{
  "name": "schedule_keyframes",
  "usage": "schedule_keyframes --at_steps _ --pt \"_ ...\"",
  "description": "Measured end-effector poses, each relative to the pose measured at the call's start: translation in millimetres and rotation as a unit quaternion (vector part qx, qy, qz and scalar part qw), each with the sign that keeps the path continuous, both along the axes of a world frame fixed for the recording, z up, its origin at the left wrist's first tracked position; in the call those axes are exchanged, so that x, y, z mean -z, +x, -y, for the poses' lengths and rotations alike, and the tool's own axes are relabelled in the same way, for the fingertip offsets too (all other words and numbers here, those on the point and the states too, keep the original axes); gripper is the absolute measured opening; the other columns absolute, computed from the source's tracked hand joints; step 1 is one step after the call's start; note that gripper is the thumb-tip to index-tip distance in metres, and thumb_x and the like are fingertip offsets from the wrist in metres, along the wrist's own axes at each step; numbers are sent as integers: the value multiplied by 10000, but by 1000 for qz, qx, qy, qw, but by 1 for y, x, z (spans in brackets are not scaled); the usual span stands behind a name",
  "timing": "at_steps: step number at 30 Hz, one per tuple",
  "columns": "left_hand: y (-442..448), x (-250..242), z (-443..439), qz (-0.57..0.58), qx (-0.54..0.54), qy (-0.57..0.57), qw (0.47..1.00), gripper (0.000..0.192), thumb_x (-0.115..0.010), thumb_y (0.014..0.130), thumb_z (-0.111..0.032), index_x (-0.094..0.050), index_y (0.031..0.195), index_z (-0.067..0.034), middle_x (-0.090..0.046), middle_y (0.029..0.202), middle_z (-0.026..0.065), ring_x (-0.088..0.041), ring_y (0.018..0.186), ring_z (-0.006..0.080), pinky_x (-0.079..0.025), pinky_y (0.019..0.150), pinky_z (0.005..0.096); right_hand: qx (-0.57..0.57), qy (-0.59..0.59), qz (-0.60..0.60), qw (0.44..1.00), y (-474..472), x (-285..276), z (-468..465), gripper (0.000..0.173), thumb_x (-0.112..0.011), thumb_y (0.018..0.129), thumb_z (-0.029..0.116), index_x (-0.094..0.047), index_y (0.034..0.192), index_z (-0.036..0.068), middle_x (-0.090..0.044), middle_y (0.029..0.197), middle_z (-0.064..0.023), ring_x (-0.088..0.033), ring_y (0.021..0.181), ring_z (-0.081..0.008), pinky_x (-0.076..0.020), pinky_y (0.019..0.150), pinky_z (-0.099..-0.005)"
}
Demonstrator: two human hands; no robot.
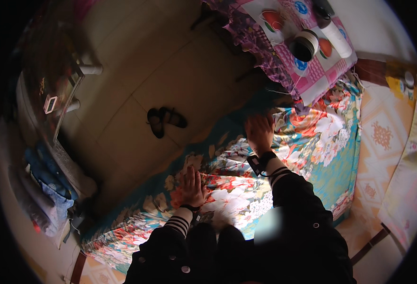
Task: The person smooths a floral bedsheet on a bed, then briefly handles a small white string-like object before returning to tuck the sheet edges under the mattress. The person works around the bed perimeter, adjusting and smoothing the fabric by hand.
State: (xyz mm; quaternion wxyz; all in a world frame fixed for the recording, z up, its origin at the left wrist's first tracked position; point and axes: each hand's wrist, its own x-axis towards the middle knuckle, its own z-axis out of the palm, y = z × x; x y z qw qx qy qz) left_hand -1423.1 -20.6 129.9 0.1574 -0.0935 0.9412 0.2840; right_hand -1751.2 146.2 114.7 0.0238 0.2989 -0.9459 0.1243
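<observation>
A teal floral sheet [236, 191] covers a bed-like surface in front of me, with wrinkles across its middle. My left hand [193, 188] lies on it near the far edge, palm down, fingers apart. Farther right, my right hand [260, 131] rests on the sheet where its teal border drops away, the fingers fairly close together. Neither hand shows anything held. A dark band circles each wrist, and a small black device [254, 165] hangs at the right one. The black knees of the person show below the hands.
Dark shoes [165, 120] lie on the tiled floor [130, 78]. At the upper right, a table with a pink patterned cloth [311, 78] bears a dark-mouthed cup [303, 48] and a white roll [337, 39]. Left are a glass-topped table [64, 96] and piled clothes [54, 184].
</observation>
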Motion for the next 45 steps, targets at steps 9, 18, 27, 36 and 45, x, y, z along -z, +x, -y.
schedule_keyframes --at_steps 9,18,27,36,45 --pt "1 5 -3 -7 14 -53 998 685 -571 922 -371 -468 1417 92 -261 1596 321 -221 1510 452 -151 1194 687 -27 48 70 996 -4 -3 0 229 -545 986 266 -711 1008 110 -696 1052 -99 -623 1038 -284 -308 1156 -520" --pt "0 3 -6 -11 -31 -37 999 663 -704 801 -405 -592 1327 -16 -378 1559 248 -343 1469 402 -262 1160 666 -88 88 67 990 -3 -6 0 188 -514 956 202 -666 905 102 -663 925 -94 -601 959 -315 -278 1173 -559" --pt "0 5 -5 -118 -75 -20 990 831 -729 816 -264 -371 1529 -32 -301 1610 243 -348 1476 411 -276 1164 664 -103 65 82 989 -5 -5 -2 233 -473 1003 211 -649 908 92 -660 942 -95 -584 994 -319 -283 1158 -542" --pt "3 11 -7 -122 -78 -17 989 778 -727 834 -303 -421 1491 -19 -335 1588 257 -352 1471 420 -268 1165 668 -104 63 53 991 -4 -3 -5 210 -478 988 189 -660 959 87 -668 935 -98 -585 960 -325 -334 1118 -524" --pt "1 -1 -8 -118 -88 -47 988 818 -749 794 -248 -405 1491 5 -357 1566 277 -370 1457 424 -274 1191 621 -207 5 84 975 -22 -2 -7 193 -601 945 267 -653 1030 103 -666 980 -113 -601 950 -326 -428 919 -477"
